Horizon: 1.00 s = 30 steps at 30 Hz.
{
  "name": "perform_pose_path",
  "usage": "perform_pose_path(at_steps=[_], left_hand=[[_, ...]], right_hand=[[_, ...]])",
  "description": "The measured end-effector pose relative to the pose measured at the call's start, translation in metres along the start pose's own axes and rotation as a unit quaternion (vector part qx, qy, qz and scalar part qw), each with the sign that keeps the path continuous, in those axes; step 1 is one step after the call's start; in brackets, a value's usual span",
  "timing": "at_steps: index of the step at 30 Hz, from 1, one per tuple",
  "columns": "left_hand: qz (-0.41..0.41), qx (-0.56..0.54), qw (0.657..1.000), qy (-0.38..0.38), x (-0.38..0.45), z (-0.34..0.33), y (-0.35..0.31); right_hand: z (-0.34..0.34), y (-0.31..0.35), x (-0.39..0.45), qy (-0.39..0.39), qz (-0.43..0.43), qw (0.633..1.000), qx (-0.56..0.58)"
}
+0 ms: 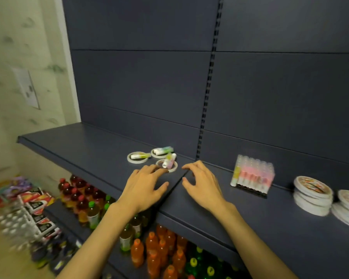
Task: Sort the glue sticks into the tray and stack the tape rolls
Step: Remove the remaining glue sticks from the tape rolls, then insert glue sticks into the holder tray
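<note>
Two hands (147, 184) (203, 183) near tape rolls (166, 165)

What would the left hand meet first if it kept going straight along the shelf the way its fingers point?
Most likely the nearest tape roll, with a glue stick lying across it. The left hand has its fingertips at that roll's front edge; whether they already touch it is unclear.

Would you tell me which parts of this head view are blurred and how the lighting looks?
Head view: dim, even light, no glare; the hands are fairly sharp; motion blur smears the tape stacks at the right edge and the packages lower left; wide-angle distortion bends the shelf.
</note>
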<state>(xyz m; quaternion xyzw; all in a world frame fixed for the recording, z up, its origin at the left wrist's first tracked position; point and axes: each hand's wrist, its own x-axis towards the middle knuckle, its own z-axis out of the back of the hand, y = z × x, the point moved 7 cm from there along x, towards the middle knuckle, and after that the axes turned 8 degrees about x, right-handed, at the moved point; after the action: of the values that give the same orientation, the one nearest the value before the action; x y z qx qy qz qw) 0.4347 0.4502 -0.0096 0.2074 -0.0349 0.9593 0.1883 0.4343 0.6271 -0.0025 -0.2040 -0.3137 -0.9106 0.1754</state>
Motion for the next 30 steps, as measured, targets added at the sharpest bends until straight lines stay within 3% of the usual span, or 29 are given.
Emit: perform_pose_path(at_steps=[7,14,30], left_hand=[[0.009,-0.02,1.0,0.015,-0.009,-0.007,0.107],[0.009,-0.056,0.998,0.013,0.028,-0.027,0.172],[-0.078,-0.124,0.988,0.053,0.155,-0.122,0.212]], right_hand=[[-0.061,0.04,0.045,-0.014,-0.031,0.999,0.003],[-0.103,0.043,0.091,-0.018,-0.051,0.999,-0.001],[-0.15,-0.001,0.186,-0.087,-0.103,0.991,-0.016]])
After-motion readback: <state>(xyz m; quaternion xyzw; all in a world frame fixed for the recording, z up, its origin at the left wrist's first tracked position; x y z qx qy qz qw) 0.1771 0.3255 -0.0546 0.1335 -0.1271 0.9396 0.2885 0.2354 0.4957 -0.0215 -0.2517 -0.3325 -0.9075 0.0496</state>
